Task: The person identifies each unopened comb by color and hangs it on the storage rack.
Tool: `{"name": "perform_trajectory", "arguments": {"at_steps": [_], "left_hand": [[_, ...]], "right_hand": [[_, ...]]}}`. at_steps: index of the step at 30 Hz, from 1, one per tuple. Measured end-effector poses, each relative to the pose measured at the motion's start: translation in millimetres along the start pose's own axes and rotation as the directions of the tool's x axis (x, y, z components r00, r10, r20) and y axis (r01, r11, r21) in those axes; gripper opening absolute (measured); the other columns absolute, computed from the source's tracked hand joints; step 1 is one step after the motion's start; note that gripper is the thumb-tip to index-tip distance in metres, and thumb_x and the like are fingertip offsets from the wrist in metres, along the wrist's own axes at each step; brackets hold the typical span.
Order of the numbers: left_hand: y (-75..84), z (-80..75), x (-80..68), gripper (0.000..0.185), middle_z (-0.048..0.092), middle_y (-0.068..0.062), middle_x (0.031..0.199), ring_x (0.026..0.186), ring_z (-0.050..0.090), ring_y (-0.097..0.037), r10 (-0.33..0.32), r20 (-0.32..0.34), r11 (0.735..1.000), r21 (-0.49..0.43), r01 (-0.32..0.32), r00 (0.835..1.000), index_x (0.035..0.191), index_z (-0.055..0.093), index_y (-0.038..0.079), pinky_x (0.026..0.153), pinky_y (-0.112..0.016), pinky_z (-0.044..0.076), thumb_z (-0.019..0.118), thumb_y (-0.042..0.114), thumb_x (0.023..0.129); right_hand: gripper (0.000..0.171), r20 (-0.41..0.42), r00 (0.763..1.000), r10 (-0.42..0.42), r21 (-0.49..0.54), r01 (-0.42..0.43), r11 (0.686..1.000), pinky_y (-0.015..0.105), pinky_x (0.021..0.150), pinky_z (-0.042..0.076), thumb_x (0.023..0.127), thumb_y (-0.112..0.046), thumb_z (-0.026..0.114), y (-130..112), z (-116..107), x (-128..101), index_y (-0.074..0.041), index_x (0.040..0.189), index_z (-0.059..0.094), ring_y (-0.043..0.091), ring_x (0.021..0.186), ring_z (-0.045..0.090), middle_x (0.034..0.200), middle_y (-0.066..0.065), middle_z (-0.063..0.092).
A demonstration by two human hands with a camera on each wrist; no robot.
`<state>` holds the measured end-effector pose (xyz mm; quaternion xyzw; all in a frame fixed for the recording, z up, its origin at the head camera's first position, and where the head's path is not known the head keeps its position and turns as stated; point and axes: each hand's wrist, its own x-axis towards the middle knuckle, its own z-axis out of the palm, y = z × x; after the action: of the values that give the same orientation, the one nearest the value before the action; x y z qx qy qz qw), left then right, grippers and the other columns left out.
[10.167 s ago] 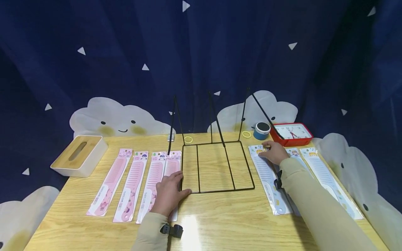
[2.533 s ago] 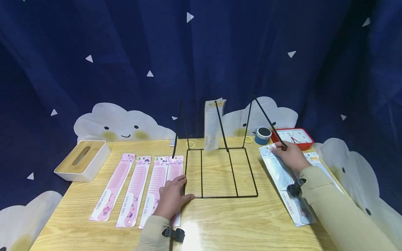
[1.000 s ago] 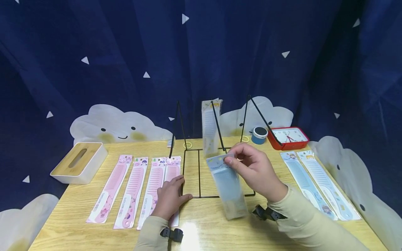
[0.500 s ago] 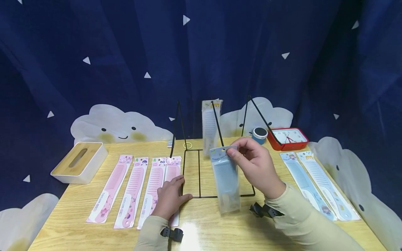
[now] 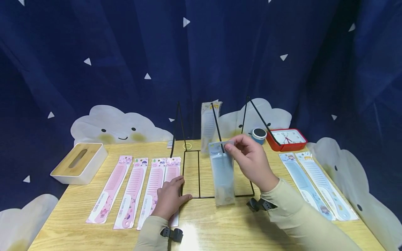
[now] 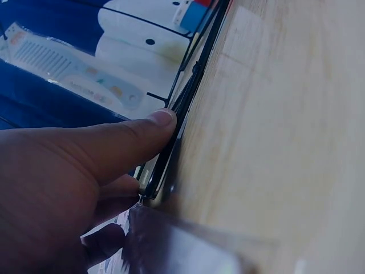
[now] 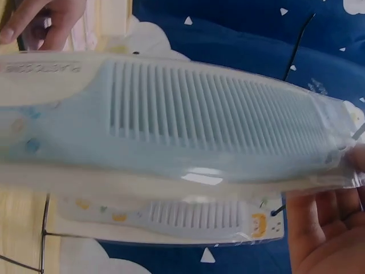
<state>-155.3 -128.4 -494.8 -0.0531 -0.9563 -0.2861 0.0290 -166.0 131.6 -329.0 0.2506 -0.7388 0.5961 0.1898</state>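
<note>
My right hand [image 5: 230,147] pinches the top edge of a packaged blue comb [image 5: 222,172] and holds it upright over the black wire rack [image 5: 251,190]. The packet's hang hole is up against the rack's slanted middle rod [image 5: 216,127]. Another packaged blue comb [image 5: 208,127] hangs on that rod behind it. The right wrist view shows the held comb [image 7: 188,120] close up, the hung comb [image 7: 188,214] behind it, and my fingers [image 7: 325,228] at its end. My left hand [image 5: 174,193] lies flat at the rack's front left corner, thumb [image 6: 142,134] along the wire [image 6: 191,85].
Several pink packaged combs [image 5: 133,188] lie in a row left of the rack. Two blue ones [image 5: 314,184] lie to the right. A wooden-topped tissue box [image 5: 78,162] stands far left. A red clock [image 5: 287,137] and a small blue tin [image 5: 259,135] sit at the back right.
My right hand picked a blue comb packet from the right row, carried it left to the rack, and has just raised its top to the middle rod. The left hand has stayed put.
</note>
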Motion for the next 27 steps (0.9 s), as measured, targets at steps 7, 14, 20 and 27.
{"name": "perform_trajectory", "arguments": {"at_steps": [7,14,20,27], "left_hand": [[-0.5,0.8,0.7,0.070,0.056,-0.004,0.145,0.115,0.053,-0.030,0.003,-0.004,1.000,0.005,-0.003,1.000,0.135,0.063,0.005,0.086,-0.050,0.035,0.085,0.038,0.077],[-0.4,0.2,0.5,0.070,0.056,-0.004,0.145,0.113,0.053,-0.029,-0.001,0.002,1.000,0.011,0.001,1.000,0.135,0.062,0.006,0.085,-0.049,0.036,0.085,0.038,0.077],[0.9,-0.2,0.9,0.070,0.056,-0.004,0.145,0.112,0.053,-0.028,0.004,0.004,1.000,0.010,-0.004,1.000,0.135,0.063,0.006,0.083,-0.048,0.035,0.085,0.038,0.077],[0.1,0.0,1.0,0.070,0.057,-0.004,0.144,0.113,0.054,-0.029,-0.007,-0.003,1.000,0.010,0.007,1.000,0.135,0.063,0.006,0.084,-0.050,0.036,0.086,0.038,0.077]], "right_hand": [[0.007,0.022,0.999,0.042,-0.096,-0.039,0.995,0.025,0.063,0.051,0.097,-0.007,0.066,8.6,-1.2,14.8,0.000,0.096,0.064,0.016,0.070,0.057,0.085,0.006,0.061],[0.014,0.010,0.998,0.070,-0.170,-0.067,0.983,0.026,0.059,0.041,0.096,-0.017,0.069,16.8,-0.1,32.6,-0.004,0.098,0.067,0.018,0.069,0.052,0.084,0.006,0.063],[0.018,-0.009,0.996,0.094,-0.227,-0.094,0.969,0.028,0.061,0.040,0.097,-0.024,0.069,21.9,0.3,45.2,-0.006,0.098,0.069,0.020,0.071,0.052,0.083,0.005,0.062],[0.022,-0.010,0.993,0.119,-0.244,-0.118,0.963,0.029,0.060,0.039,0.097,-0.028,0.068,26.7,0.9,60.5,-0.006,0.098,0.069,0.021,0.069,0.048,0.080,0.005,0.058]]}}
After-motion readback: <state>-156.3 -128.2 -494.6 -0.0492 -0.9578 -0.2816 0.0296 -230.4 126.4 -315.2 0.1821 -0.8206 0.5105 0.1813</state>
